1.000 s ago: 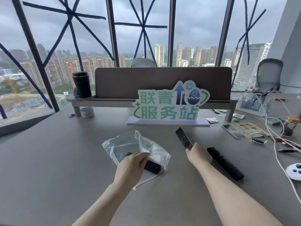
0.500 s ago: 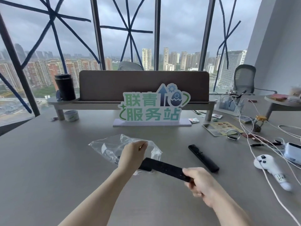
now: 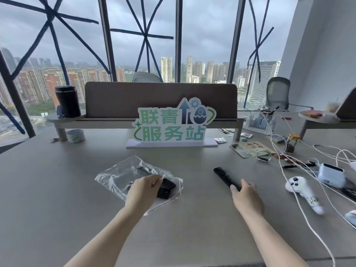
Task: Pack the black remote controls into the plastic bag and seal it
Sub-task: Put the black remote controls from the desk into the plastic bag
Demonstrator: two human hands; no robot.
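A clear plastic bag lies on the grey table, left of centre. Black remotes sit inside it, their near ends poking out of the bag's mouth. My left hand pinches the bag's edge at that mouth, right above the remote ends. Another long black remote lies flat on the table to the right. My right hand covers its near end, thumb on one side and fingers on the other, spread apart.
A white game controller, a pale box device and white cables crowd the table's right side. A green-lettered sign stands behind the bag. A tape roll and a black tumbler are at the back left.
My right hand has pushed the remote it held into the bag, let go, and moved right to the remote on the table. My left hand stays at the bag's mouth.
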